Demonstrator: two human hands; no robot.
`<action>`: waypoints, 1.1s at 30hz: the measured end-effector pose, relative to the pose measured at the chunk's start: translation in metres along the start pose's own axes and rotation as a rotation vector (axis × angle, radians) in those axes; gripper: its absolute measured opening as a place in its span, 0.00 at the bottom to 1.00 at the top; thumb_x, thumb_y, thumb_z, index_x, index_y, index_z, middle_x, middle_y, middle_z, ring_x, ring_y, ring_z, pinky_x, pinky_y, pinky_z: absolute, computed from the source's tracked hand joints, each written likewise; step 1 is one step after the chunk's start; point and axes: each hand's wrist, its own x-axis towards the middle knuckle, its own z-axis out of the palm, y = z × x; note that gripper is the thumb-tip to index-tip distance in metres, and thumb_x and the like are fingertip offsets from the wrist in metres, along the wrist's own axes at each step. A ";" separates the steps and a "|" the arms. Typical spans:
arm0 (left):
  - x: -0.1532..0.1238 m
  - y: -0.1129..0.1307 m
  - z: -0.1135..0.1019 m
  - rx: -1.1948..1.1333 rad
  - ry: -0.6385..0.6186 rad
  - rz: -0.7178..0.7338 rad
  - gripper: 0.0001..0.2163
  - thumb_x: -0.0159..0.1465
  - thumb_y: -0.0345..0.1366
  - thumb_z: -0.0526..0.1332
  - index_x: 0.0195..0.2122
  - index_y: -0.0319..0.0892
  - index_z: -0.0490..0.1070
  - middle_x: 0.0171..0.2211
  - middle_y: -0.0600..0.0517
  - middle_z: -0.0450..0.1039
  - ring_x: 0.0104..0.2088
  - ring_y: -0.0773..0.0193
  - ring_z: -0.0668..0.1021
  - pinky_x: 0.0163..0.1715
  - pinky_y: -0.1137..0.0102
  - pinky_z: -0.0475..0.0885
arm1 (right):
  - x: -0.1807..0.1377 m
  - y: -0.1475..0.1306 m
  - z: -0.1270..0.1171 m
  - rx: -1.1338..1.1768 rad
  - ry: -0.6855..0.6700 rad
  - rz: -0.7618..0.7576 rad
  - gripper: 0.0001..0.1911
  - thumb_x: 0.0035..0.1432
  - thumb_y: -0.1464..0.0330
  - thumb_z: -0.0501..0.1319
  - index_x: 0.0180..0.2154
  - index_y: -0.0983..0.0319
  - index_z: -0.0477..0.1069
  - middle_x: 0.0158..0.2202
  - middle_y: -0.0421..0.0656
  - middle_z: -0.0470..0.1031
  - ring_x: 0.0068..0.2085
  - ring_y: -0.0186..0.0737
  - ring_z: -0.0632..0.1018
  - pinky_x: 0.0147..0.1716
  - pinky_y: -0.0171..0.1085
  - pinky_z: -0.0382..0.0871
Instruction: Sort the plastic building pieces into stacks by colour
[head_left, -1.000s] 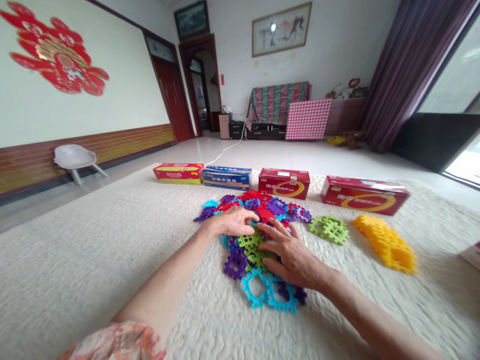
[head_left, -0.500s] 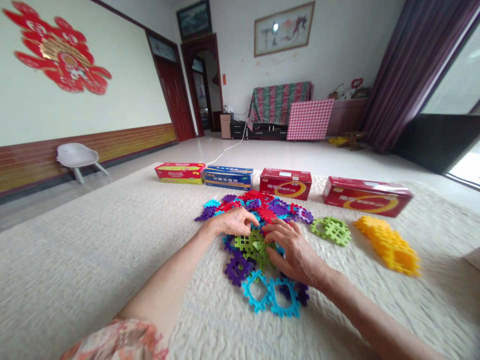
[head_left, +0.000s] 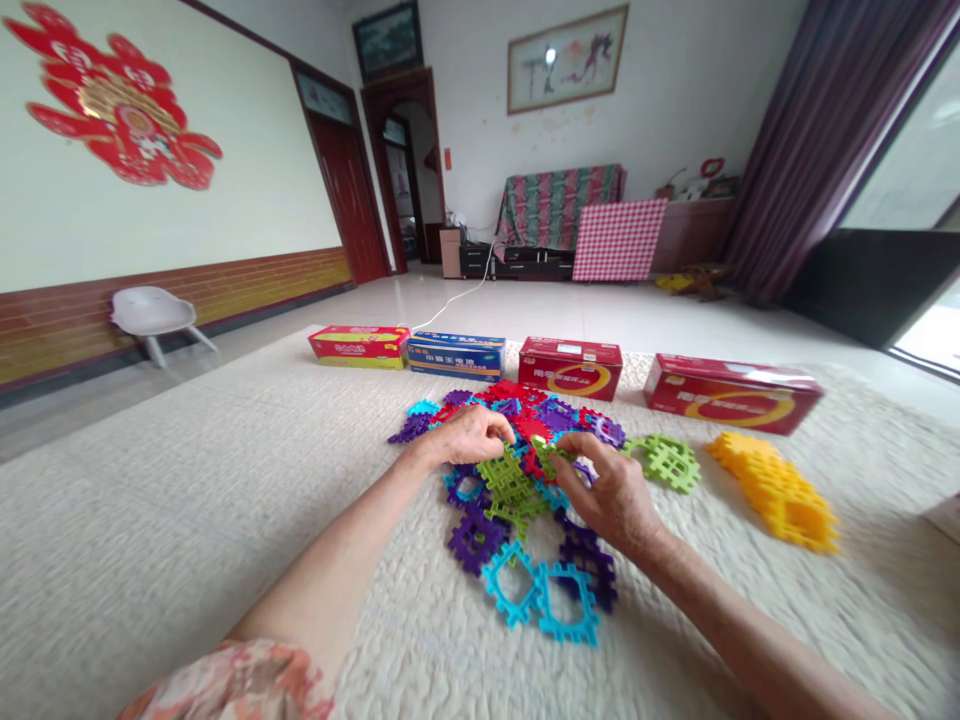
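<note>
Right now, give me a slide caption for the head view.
Left hand and right hand grip green tiles above a pile of coloured tiles on a cream mat, boxes lined up behind.

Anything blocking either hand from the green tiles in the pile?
Nothing visible. The left hand touches the green tiles at their far edge, and the right hand pinches a green piece. Purple tiles and blue tiles lie around them, not between.

Left hand (head_left: 469, 437) and right hand (head_left: 611, 490) reach forward, fingers curled in pinching grips.
</note>
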 end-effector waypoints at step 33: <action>-0.061 -0.039 0.057 0.282 0.566 0.248 0.12 0.55 0.24 0.55 0.34 0.39 0.77 0.44 0.46 0.75 0.48 0.58 0.75 0.53 0.62 0.70 | 0.021 -0.055 0.009 -0.276 -0.586 -0.141 0.32 0.45 0.78 0.55 0.54 0.57 0.68 0.55 0.46 0.71 0.55 0.49 0.70 0.52 0.49 0.63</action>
